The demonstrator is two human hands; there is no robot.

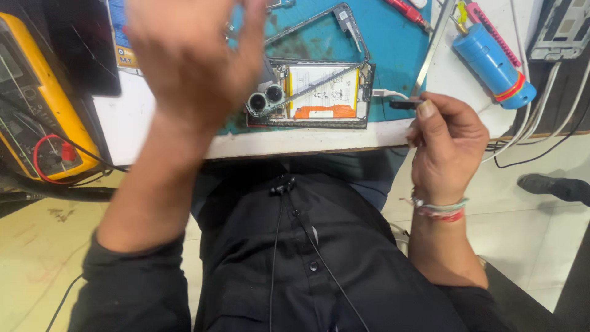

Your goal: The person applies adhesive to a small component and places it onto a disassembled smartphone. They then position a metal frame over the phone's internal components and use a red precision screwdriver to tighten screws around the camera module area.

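Opened smartphone (310, 92) lies back-up at the upper centre of the frame, on a teal work mat (393, 49) that covers part of the white bench top (153, 132). Its rear cover is off: the white battery (322, 89) with an orange strip along its lower edge is exposed, and 2 round camera lenses (265, 100) sit at its left end. A white cable plug (387, 93) meets the phone's right edge.

Left hand (193, 52) fills the upper left of the frame, raised above the phone and blurred. Its fingers curl loosely downward; whether they pinch anything cannot be told.

Right hand (445, 144) sits at the right of centre, just beside the bench edge. Thumb and fingers are closed on a small dark flat part (405, 104), held near the phone's right end.

A yellow multimeter (37, 110) with a red lead occupies the far left. A blue cylindrical tool (491, 64) lies at the upper right, with a red-handled screwdriver (409, 12) and a detached phone frame (344, 27) on the mat above the phone. Metal tweezers (433, 49) lie slanted at the mat's right edge.

Judged step: disassembly or refitting inside the open phone, with the small part in transfer. The next move calls for a steady, aligned approach to the right edge, keeping clear of the plugged cable.
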